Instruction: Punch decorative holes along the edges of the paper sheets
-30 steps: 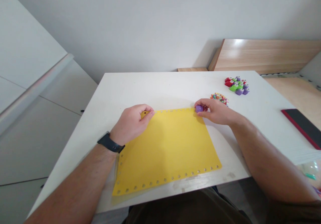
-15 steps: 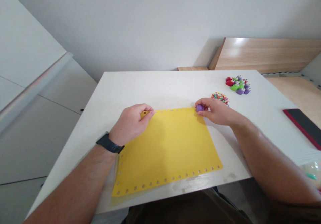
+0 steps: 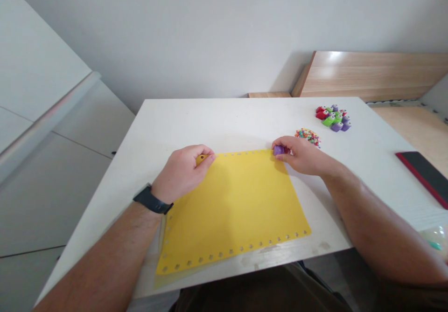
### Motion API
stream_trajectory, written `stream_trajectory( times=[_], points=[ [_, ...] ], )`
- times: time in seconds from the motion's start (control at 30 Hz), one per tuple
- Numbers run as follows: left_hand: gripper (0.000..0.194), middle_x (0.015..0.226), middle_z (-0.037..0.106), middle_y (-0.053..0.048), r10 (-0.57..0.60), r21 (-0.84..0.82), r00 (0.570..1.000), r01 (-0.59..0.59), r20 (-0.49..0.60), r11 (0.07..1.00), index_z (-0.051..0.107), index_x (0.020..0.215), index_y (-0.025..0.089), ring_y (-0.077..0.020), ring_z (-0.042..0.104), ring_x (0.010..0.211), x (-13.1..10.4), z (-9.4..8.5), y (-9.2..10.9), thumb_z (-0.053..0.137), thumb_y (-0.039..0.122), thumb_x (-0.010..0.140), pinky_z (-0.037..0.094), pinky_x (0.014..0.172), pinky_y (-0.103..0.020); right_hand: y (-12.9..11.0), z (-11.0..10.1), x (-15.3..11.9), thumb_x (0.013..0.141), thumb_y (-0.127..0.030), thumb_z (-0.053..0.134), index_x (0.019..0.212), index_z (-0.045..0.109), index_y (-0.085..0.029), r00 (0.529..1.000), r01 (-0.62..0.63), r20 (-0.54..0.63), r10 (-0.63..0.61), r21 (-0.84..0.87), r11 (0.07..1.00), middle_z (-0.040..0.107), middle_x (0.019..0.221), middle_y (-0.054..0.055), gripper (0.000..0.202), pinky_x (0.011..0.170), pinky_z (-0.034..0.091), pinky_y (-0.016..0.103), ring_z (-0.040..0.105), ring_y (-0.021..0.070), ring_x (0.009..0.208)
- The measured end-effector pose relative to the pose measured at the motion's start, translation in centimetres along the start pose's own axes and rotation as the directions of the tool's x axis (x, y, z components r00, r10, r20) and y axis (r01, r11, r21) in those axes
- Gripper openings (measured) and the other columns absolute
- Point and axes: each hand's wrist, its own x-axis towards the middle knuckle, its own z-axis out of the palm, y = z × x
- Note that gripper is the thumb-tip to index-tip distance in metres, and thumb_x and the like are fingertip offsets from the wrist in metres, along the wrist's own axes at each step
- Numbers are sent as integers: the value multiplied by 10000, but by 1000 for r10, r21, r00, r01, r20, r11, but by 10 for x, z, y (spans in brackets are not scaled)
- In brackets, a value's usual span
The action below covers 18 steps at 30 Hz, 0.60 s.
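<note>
A yellow sheet of paper (image 3: pixel 241 200) lies in front of me, with small star-shaped holes along its near, left and far edges. My left hand (image 3: pixel 185 169) pinches the sheet's far edge near the left corner between thumb and fingers. At the far right corner my right hand (image 3: pixel 297 154) is closed around a purple craft punch (image 3: pixel 279 150), which sits on the sheet's edge. My fingers hide part of the punch. Just beyond the right hand is a pile of small multicoloured paper cutouts (image 3: pixel 308 136).
Several red, green and purple craft punches (image 3: pixel 334 118) stand grouped at the back right of the white table (image 3: pixel 210 121). A dark, red-edged flat object (image 3: pixel 423 176) lies at the right. A clear sheet or film (image 3: pixel 161 279) shows under the paper's near left corner.
Almost nothing differs. Both hands keep their grip in the same places, and the view has shifted very slightly.
</note>
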Motion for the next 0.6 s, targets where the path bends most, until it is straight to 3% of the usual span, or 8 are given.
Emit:
stream_trajectory(
  times=[0.6],
  points=[
    [296, 924, 747, 22, -7, 0, 1000, 7, 11, 1000, 706, 963, 244, -152, 604, 696, -1, 1, -1, 507, 464, 952, 441, 688, -283, 1, -10, -4, 865, -296, 637, 1106, 679, -210, 999, 0, 46, -4, 76, 997, 709, 945, 33, 260, 733, 475, 318, 612, 183, 803]
  ],
)
